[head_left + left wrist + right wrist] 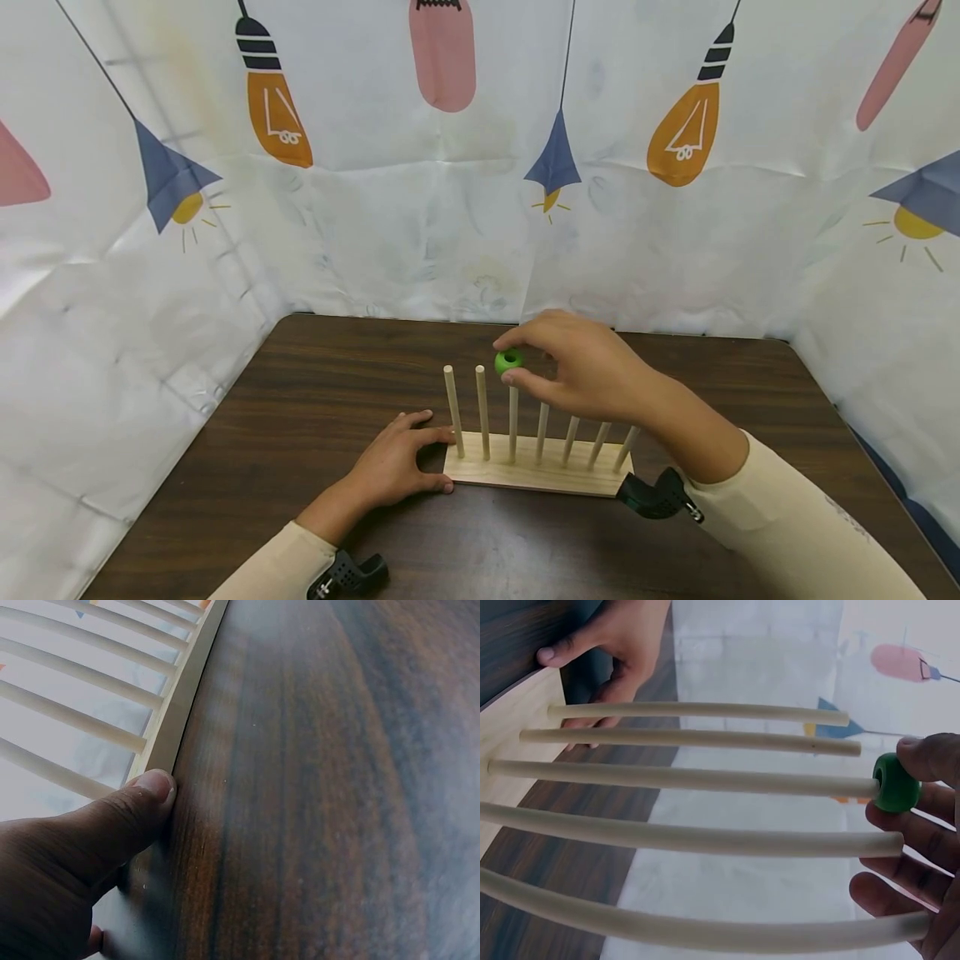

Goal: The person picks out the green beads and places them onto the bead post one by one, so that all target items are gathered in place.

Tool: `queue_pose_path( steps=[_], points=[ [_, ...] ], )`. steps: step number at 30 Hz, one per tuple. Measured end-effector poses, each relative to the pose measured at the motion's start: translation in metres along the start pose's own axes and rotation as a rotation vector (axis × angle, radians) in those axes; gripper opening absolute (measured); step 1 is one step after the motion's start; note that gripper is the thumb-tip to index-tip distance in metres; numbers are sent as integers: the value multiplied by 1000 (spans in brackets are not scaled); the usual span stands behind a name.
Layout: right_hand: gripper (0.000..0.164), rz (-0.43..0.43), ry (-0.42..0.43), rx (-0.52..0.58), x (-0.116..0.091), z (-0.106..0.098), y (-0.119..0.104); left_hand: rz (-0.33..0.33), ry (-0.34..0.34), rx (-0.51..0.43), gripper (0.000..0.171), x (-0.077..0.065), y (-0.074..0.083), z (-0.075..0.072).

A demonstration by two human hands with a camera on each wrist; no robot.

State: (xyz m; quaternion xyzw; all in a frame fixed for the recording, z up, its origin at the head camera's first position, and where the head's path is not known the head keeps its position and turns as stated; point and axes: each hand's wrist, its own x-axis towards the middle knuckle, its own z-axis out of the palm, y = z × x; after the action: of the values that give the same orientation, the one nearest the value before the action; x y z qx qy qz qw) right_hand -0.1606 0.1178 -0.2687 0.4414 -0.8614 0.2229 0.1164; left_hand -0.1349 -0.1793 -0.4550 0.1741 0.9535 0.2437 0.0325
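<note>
My right hand (pixel 592 367) pinches a green bead (pixel 508 361) between thumb and fingers, over the third peg from the left. In the right wrist view, the peg's tip meets the hole of the green bead (pixel 897 783); whether it has entered cannot be told. The wooden peg board (pixel 532 468) has a flat base and a row of several upright pegs. At its left end, my left hand (pixel 393 462) holds the base, thumb at the front edge and fingers toward the back. In the left wrist view, the thumb (pixel 139 802) presses the base's edge.
The peg board stands on a dark wood-grain table (pixel 337 367). A white curtain (pixel 420 233) printed with lamps and bulbs hangs behind the table and along its sides. Each wrist wears a black device, such as the right one (pixel 656 494).
</note>
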Motion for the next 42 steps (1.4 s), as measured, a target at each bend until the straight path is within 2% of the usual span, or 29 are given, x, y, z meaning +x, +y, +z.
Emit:
queue_pose_path(
  steps=[42],
  points=[
    [33,-5,-117,33,43,22,-21,20,1,-23,60,0,-2,0]
  ],
)
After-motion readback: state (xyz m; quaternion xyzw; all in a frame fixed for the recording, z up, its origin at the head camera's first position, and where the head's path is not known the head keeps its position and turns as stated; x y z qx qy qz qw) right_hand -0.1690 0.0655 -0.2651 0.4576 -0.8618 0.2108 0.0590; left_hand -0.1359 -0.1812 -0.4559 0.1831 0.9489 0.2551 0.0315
